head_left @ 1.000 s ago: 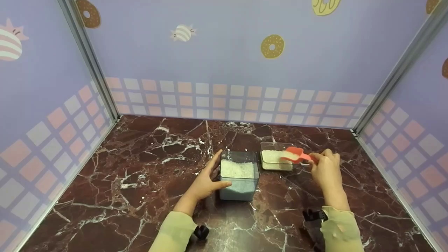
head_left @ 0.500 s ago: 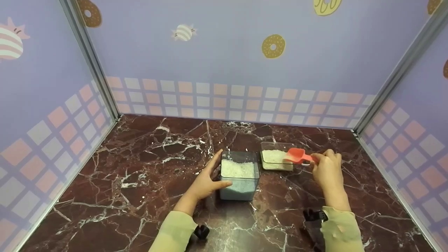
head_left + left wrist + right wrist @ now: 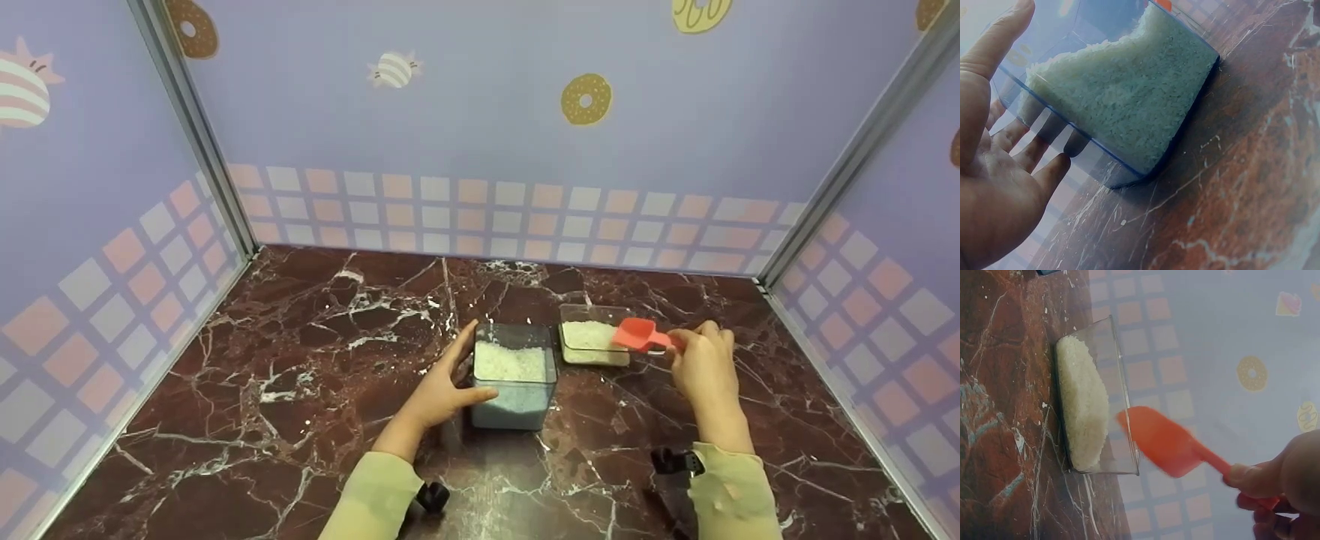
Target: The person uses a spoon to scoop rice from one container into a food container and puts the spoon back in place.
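My right hand (image 3: 703, 367) grips the handle of a red scoop (image 3: 635, 334). The scoop's bowl is tilted over the right end of a small clear container (image 3: 594, 358) of white rice. In the right wrist view the scoop (image 3: 1162, 444) overlaps the container's rim and the rice (image 3: 1081, 399) lies heaped below. My left hand (image 3: 439, 391) rests against a larger blue-tinted clear bin (image 3: 514, 409), fingers along its left side and thumb across the front. Rice (image 3: 1123, 93) fills the bin's lower part, sloping unevenly in the left wrist view.
Both containers stand close together on a dark red marbled table (image 3: 322, 450), the larger one nearer and to the left. White grains are scattered about them. Patterned lilac panels (image 3: 480, 127) wall the table at the back and both sides.
The scoop has shifted slightly right and turned over the small container, and the pale rice seen at its lip has gone. The left hand and bin stay put.
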`<state>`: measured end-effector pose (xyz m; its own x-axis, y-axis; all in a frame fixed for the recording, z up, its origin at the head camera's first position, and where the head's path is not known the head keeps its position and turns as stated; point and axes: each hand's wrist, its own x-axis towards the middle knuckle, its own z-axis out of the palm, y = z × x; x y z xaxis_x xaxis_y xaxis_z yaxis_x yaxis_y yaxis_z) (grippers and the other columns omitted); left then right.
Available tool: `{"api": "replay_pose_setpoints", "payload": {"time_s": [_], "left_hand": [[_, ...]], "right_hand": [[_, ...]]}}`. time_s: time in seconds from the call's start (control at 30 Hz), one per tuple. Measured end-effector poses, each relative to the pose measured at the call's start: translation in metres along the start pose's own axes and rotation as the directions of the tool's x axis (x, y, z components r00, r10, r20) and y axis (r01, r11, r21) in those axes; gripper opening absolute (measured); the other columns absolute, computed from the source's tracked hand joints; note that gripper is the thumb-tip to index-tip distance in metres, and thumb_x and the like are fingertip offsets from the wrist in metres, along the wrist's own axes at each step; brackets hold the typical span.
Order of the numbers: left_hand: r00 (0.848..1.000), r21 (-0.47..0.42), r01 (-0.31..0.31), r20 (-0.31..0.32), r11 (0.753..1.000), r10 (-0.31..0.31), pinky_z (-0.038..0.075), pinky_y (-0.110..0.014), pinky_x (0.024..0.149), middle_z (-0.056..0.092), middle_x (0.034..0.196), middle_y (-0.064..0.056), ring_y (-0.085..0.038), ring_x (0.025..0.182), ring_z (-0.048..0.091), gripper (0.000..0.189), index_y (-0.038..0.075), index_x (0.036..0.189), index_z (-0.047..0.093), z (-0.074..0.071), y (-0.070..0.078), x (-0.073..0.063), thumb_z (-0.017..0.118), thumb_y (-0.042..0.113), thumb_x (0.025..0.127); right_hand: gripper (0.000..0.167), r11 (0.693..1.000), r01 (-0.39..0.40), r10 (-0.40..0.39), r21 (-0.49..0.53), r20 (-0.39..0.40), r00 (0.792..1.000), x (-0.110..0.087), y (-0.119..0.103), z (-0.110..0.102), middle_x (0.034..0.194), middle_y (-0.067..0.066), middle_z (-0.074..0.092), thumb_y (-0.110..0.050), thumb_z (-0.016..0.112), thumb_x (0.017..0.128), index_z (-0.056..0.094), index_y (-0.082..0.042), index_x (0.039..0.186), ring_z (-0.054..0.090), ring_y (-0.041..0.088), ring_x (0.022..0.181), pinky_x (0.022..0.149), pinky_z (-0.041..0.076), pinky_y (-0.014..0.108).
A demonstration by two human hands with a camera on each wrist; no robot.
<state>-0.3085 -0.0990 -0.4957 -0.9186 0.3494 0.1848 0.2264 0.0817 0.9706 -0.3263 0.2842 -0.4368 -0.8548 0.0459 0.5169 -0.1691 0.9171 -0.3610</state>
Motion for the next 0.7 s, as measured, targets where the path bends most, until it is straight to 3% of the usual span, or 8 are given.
{"api": "replay_pose_setpoints", "payload": {"time_s": [0.37, 0.7], "left_hand": [[1.000, -0.001, 0.002, -0.009, 1.000, -0.002, 0.020, -0.047, 0.132, 0.011, 0.174, -0.015, -0.037, 0.160, 0.018, 0.112, 0.022, 0.168, 0.010, 0.001, 0.001, 0.000, 0.086, 0.020, 0.085], [1.000, -0.012, 0.003, -0.013, 1.000, -0.003, 0.019, -0.047, 0.132, 0.012, 0.174, -0.014, -0.036, 0.160, 0.018, 0.113, 0.022, 0.168, 0.011, 0.001, 0.000, 0.000, 0.086, 0.018, 0.084]], "right_hand": [[0.024, 1.000, -0.014, 0.014, 0.019, 0.004, 1.000, 0.001, -0.002, -0.001, 0.098, 0.029, 0.057, 0.005, 0.070, 0.086, 0.074, 0.009, 0.109, 0.047, 0.048, 0.094, 0.086, 0.040, 0.058], [0.023, 0.974, -0.107, 0.104, 0.197, 0.027, 0.994, 0.004, 0.010, 0.009, 0.094, 0.026, 0.058, 0.002, 0.072, 0.090, 0.075, 0.006, 0.113, 0.050, 0.042, 0.090, 0.084, 0.037, 0.053]]}}
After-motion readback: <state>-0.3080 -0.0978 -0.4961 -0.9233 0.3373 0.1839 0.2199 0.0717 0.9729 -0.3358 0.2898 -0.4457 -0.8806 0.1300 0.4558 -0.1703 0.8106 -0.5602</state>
